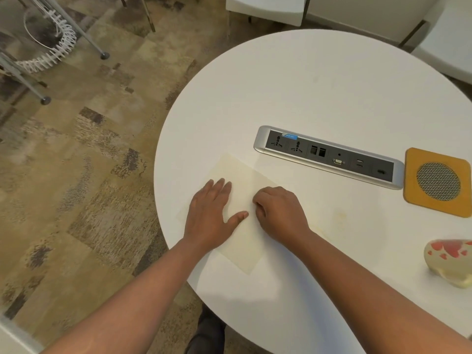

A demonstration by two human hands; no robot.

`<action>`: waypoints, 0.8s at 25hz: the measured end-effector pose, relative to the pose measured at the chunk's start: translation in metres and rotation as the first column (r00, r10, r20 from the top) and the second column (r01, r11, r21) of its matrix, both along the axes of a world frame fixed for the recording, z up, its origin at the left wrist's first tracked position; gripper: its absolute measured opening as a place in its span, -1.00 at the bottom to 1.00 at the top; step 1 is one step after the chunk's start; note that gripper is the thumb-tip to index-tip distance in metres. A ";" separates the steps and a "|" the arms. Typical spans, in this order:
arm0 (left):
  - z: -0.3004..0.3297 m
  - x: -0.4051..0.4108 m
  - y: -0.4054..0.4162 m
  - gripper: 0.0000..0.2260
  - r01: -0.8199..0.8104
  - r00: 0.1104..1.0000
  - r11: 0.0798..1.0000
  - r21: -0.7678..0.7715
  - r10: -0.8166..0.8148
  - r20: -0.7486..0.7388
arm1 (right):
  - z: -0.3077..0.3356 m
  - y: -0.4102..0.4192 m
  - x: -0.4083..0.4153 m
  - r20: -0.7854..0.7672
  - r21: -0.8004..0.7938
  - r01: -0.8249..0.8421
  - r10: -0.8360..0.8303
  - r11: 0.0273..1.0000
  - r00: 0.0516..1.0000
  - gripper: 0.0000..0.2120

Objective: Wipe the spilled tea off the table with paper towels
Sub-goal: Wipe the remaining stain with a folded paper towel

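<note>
A pale cream paper towel (242,241) lies flat on the round white table (319,85), near its left edge. My left hand (212,215) rests palm down on the towel's left part, fingers spread and flat. My right hand (281,213) sits on the towel's right part with fingers curled under, seemingly pinching the paper. A faint yellowish tea stain (339,218) shows on the tabletop to the right of my right hand.
A silver and black power socket strip (329,157) is set in the table behind the towel. An orange square coaster with a mesh centre (438,181) lies at the right. A cream cup with red hearts (452,261) lies at the right edge. White chairs stand beyond the table.
</note>
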State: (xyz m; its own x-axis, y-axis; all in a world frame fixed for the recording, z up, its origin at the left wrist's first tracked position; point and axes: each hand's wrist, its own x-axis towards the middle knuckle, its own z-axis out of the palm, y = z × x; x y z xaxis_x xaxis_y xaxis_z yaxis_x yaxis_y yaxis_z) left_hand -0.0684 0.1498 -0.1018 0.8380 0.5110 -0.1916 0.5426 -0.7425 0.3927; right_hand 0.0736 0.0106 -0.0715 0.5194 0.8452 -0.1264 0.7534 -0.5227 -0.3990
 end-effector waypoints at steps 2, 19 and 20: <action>0.001 0.000 0.000 -0.41 0.054 0.998 0.999 -0.006 -0.054 0.031 | 0.001 -0.003 0.000 -0.032 0.033 0.048 -0.047 0.998 0.998 -0.86; 0.002 -0.006 0.037 -0.33 0.206 0.978 0.973 -0.106 -0.204 0.036 | -0.005 -0.006 0.020 0.109 -0.251 -0.076 0.106 0.965 0.988 -0.67; 0.000 -0.008 0.038 -0.37 0.204 0.979 0.973 -0.111 -0.199 0.053 | -0.005 -0.006 0.020 0.108 -0.238 -0.084 0.112 0.968 0.988 -0.77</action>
State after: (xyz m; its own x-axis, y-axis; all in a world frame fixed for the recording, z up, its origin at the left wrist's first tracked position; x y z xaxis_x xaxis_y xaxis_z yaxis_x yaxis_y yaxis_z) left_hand -0.0761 0.1881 -0.1022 0.9298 0.3070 -0.2029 0.3679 -0.7834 0.5010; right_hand 0.0939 0.0046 -0.0764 0.4590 0.8472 -0.2674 0.8402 -0.5118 -0.1793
